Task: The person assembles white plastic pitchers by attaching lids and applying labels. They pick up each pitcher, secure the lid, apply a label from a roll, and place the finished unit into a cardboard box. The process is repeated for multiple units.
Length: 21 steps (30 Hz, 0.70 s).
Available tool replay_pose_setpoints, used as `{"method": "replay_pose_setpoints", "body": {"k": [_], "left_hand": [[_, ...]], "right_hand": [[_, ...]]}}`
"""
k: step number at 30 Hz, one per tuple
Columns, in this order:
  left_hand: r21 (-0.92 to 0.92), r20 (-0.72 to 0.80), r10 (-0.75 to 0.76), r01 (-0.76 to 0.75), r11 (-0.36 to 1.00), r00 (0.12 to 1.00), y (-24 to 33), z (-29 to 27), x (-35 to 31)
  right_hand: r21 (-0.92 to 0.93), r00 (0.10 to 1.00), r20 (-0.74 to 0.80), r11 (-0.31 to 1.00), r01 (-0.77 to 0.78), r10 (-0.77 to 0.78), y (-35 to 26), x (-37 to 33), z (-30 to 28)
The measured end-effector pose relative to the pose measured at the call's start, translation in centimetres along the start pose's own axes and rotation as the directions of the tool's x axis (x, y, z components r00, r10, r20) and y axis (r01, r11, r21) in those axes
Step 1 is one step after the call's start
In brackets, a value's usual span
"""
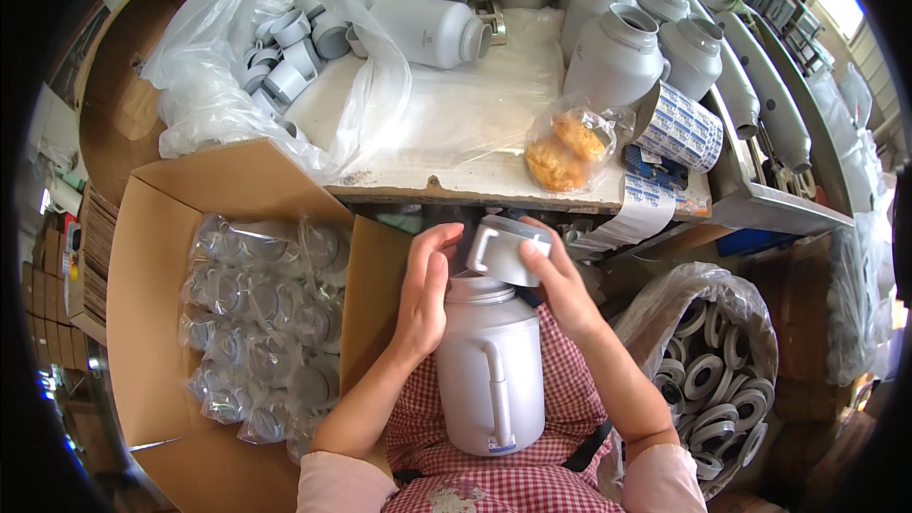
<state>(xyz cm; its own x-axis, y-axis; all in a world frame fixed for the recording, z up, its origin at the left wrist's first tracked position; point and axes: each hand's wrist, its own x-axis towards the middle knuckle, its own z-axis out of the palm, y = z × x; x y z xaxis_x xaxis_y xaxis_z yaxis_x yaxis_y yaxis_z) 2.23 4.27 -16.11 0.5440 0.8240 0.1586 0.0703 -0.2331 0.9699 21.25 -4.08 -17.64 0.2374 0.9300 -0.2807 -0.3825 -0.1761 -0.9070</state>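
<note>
A grey vacuum jug (465,361) with a side handle stands upright in my lap, its threaded neck uncovered on the left. My right hand (568,290) grips a grey cup-shaped lid (508,252) with a small handle, thumb on its outer wall. The lid is tilted just above the jug's mouth; whether its rim touches the neck I cannot tell. Beside the neck, my left hand (425,290) is raised with its fingers apart, holding nothing. A small blue-and-white label (502,443) sits low on the jug.
On my left is a cardboard box (142,323) of plastic-wrapped items. A bag of ring-shaped parts (705,375) stands right. The workbench (456,114) holds several jugs (617,62), a plastic bag of grey cups (290,62), bagged food (565,152) and a label roll (679,128).
</note>
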Motion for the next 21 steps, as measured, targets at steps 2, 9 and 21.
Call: {"method": "replay_pose_setpoints", "body": {"k": [2,9,21], "left_hand": [[-0.153,-0.007,0.007,-0.008,0.988,1.0,-1.5,0.5,-0.5],[-0.21,0.019,0.029,-0.024,0.977,0.999,-2.2,0.4,-0.5],[-0.146,0.015,0.072,-0.07,0.987,0.997,-2.3,0.9,-0.2]], "right_hand": [[0.018,0.999,0.047,1.0,0.003,-0.004,1.0,0.4,0.4],[0.299,0.964,0.197,0.925,-0.233,0.179,1.9,1.5,0.5],[-0.156,0.997,0.038,0.985,-0.067,0.074,1.3,0.3,1.3]]}}
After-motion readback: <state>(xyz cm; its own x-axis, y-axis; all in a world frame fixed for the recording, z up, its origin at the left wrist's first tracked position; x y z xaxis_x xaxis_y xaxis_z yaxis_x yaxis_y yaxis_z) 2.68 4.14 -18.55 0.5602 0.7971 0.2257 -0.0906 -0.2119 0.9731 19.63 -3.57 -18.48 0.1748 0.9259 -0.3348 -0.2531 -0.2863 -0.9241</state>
